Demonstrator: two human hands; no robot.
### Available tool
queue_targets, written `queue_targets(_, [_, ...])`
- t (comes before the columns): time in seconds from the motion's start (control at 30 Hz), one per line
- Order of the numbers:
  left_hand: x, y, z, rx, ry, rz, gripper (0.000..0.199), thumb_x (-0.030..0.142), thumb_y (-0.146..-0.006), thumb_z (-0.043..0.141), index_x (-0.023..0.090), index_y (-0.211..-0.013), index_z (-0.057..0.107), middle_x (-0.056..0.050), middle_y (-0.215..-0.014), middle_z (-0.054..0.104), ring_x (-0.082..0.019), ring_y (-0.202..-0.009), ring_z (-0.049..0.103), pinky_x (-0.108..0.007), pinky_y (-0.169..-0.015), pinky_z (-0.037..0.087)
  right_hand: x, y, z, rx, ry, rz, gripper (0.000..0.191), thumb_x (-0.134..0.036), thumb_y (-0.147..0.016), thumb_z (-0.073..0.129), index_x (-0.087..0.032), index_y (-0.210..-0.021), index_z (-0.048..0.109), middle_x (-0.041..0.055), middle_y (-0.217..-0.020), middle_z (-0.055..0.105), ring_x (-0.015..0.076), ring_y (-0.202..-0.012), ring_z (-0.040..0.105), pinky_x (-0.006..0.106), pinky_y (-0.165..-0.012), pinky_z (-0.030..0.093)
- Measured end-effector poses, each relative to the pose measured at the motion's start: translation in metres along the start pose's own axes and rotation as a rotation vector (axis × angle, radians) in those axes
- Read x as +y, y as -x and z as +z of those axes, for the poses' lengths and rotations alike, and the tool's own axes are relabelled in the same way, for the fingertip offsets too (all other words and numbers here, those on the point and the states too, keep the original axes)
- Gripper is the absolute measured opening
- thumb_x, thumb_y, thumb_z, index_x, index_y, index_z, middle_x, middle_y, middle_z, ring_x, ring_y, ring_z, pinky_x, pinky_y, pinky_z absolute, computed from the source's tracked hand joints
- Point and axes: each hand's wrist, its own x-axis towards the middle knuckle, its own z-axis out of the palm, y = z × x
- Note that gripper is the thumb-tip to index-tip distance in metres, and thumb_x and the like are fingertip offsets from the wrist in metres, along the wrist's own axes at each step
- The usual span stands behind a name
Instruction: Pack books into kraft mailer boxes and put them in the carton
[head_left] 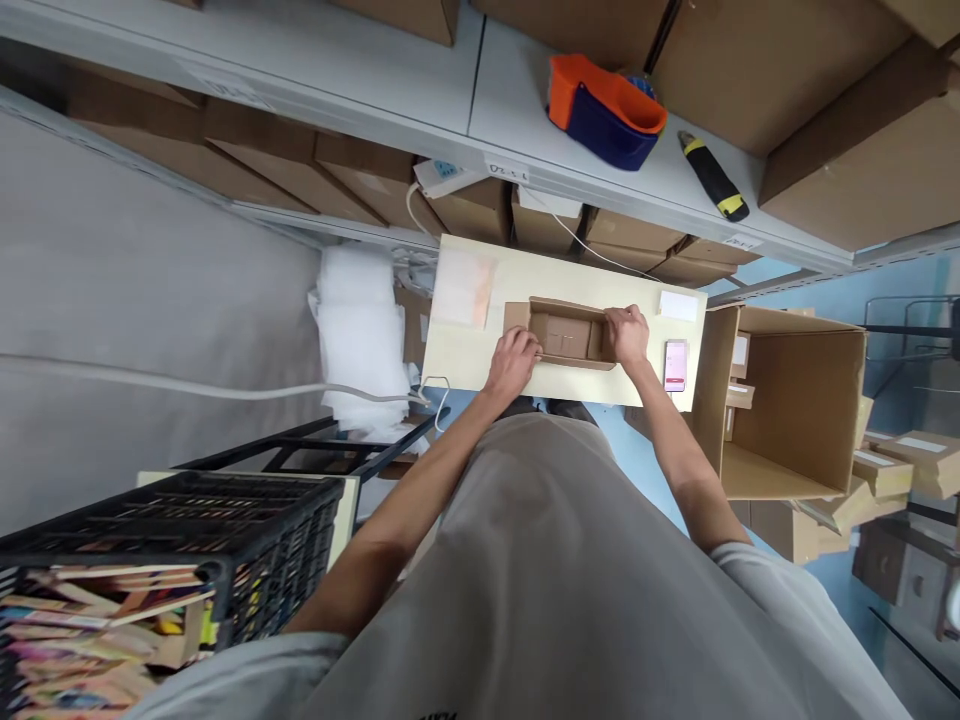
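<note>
An open cardboard box [571,338] lies on the pale yellow tabletop [465,362], with its inside facing up and a flap out to its left. My left hand [514,358] is closed on the box's near left corner, by that flap. At the opposite end, my right hand [627,332] pinches the right edge of the box. To the right of the box lies a phone [675,366] with a lit screen. A white label or paper [678,305] is near the table's back right corner.
A shelf [510,100] above the table holds an orange and blue tape dispenser [606,112], a black and yellow cutter [712,176] and cartons. A large open carton [795,400] stands at right. Black crates [285,540] are at lower left, white packing material [360,330] beyond.
</note>
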Motion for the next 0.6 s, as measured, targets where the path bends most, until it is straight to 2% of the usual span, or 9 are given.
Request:
queue_targets(0.1, [-0.003, 0.004, -0.003, 0.006, 0.022, 0.005, 0.021, 0.015, -0.105, 0.062, 0.021, -0.108, 0.082, -0.017, -0.13, 0.075, -0.038, -0.145, 0.057, -0.057, -0.117, 0.053, -0.002, 0.008, 0.003, 0.045, -0.04, 0.036, 0.046, -0.021, -0.116, 0.041, -0.022, -0.139, 0.082, 0.0143, -0.129, 0.084, 0.0337, -0.118, 0.06, 0.044, -0.099, 0.05])
queue_targets(0.23, [-0.009, 0.004, -0.003, -0.077, 0.079, -0.011, 0.021, 0.011, -0.103, 0.064, 0.022, -0.103, 0.082, -0.017, -0.126, 0.074, -0.037, -0.14, 0.06, -0.057, -0.114, 0.055, -0.012, 0.015, 0.011, 0.031, -0.102, 0.117, 0.047, -0.021, -0.113, 0.042, -0.022, -0.135, 0.083, 0.0148, -0.129, 0.084, 0.0353, -0.116, 0.061, 0.049, -0.101, 0.052])
queue_targets(0.37, [-0.011, 0.005, -0.011, -0.094, 0.186, 0.016, 0.014, 0.014, -0.099, 0.073, 0.023, -0.106, 0.082, -0.016, -0.127, 0.071, -0.036, -0.134, 0.063, -0.053, -0.114, 0.058, -0.033, 0.018, 0.004, 0.065, -0.125, 0.178, 0.046, -0.019, -0.109, 0.042, -0.022, -0.131, 0.082, 0.0182, -0.138, 0.082, 0.0396, -0.124, 0.059, 0.058, -0.105, 0.051])
queue_targets(0.47, [-0.029, 0.002, -0.026, 0.013, 0.315, -0.038, 0.02, 0.022, -0.105, 0.068, 0.024, -0.122, 0.079, -0.013, -0.131, 0.069, -0.03, -0.129, 0.068, -0.047, -0.117, 0.058, -0.071, 0.019, -0.011, 0.145, -0.137, 0.177, 0.048, -0.019, -0.11, 0.04, -0.021, -0.138, 0.079, 0.0179, -0.155, 0.073, 0.0414, -0.131, 0.057, 0.064, -0.111, 0.051])
queue_targets(0.53, [-0.058, -0.005, -0.037, 0.113, 0.334, -0.155, 0.024, 0.025, -0.108, 0.061, 0.024, -0.128, 0.075, -0.014, -0.133, 0.069, -0.03, -0.13, 0.069, -0.046, -0.118, 0.058, -0.108, 0.016, -0.018, 0.19, -0.171, 0.134, 0.048, -0.024, -0.113, 0.04, -0.021, -0.146, 0.074, 0.0163, -0.162, 0.069, 0.0416, -0.136, 0.057, 0.066, -0.116, 0.05])
queue_targets(0.6, [-0.099, -0.015, -0.045, 0.171, 0.31, -0.312, 0.027, 0.026, -0.108, 0.059, 0.022, -0.13, 0.073, -0.016, -0.135, 0.07, -0.032, -0.129, 0.07, -0.049, -0.118, 0.058, -0.152, 0.004, -0.017, 0.174, -0.223, 0.086, 0.047, -0.028, -0.115, 0.041, -0.019, -0.15, 0.071, 0.0164, -0.164, 0.066, 0.0405, -0.14, 0.058, 0.064, -0.123, 0.049])
